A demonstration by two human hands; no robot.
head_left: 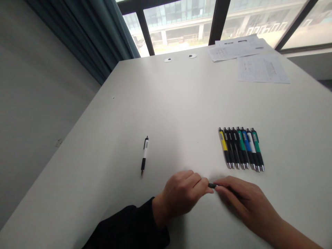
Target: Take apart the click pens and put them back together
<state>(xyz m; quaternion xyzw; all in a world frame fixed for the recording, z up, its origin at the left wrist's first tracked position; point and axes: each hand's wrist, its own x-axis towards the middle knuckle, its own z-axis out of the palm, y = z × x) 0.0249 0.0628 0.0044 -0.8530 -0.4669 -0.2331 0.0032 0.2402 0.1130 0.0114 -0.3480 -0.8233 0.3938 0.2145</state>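
Between my two hands, low in the head view, is a pen point(212, 185), of which only a short dark grip section shows. My left hand point(183, 192) is closed around its body and hides most of it. The thumb and fingers of my right hand point(242, 195) pinch the tip end. A white pen with a black grip point(145, 150) lies alone to the left of my left hand. Beyond my right hand, a row of several pens point(241, 148) lies side by side, with yellow, black, green, blue and white barrels, their silver tips toward me.
The white table point(171, 107) stretches to a window point(181, 24). Printed papers point(263, 67) lie at its far right. Two white oval pieces with dark spots point(192, 56) sit at the far edge. A blue curtain point(88, 34) hangs at the left.
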